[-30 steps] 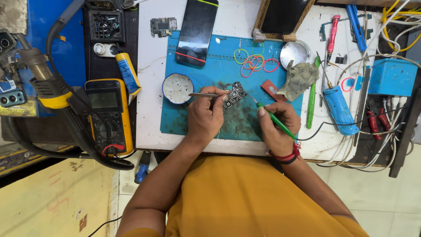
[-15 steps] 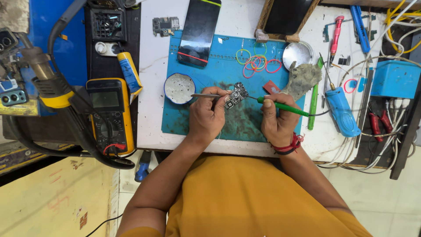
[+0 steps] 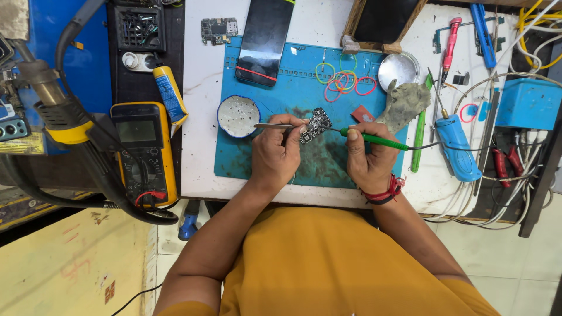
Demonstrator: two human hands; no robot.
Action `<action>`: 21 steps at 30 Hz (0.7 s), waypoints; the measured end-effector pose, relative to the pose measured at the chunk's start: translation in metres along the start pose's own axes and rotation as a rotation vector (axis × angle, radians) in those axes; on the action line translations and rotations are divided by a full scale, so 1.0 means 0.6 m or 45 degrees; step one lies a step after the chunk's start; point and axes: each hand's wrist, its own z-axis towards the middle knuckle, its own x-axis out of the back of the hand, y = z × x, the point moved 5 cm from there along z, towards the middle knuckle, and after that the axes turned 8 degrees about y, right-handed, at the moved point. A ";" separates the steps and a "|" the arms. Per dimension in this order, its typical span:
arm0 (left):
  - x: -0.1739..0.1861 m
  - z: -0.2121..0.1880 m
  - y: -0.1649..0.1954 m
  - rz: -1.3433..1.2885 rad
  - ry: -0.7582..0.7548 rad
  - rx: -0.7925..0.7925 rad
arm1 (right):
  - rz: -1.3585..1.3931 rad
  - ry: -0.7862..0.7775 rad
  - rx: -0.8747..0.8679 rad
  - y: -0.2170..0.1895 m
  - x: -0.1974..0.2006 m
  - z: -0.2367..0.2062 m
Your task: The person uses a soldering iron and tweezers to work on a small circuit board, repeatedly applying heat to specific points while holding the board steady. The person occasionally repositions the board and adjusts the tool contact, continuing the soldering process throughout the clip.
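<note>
**Board, tweezers and iron over the mat**

At the centre of the blue work mat (image 3: 275, 158), the fingers of the left hand (image 3: 275, 155) are pinched together on a pair of metal tweezers (image 3: 272, 126), and they also steady a small dark circuit board (image 3: 315, 124), which sits tilted at the fingertips, just above the mat. The fingers of the right hand (image 3: 369, 161) are closed in a pen grip around the green handle of a soldering iron (image 3: 374, 139), whose tip points toward nine o'clock and meets the board's right edge.

To do this well, I judge that the board must stay still: both wrists braced on the mat, the iron's tip touching one joint only, and the tweezers kept clear of the heat.

Outward from the hands, a round white dish (image 3: 237, 116) lies at nine o'clock of the board, touching nothing. At twelve o'clock a dark phone (image 3: 264, 38) lies face up, with coloured rubber bands (image 3: 342, 82) at one o'clock. A grey rag (image 3: 405, 102) and a metal lid (image 3: 398, 70) lie at two o'clock. A yellow multimeter (image 3: 143, 152) sits well apart at nine o'clock, off the mat.
</note>
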 end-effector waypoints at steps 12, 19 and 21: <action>0.000 0.001 0.001 -0.003 0.002 -0.023 | -0.010 -0.004 0.009 -0.002 0.000 0.002; -0.002 0.000 0.000 -0.023 -0.001 -0.015 | 0.009 -0.003 0.007 -0.001 0.001 0.001; -0.002 0.001 0.000 -0.017 -0.001 -0.030 | 0.013 -0.002 0.005 -0.001 0.001 0.001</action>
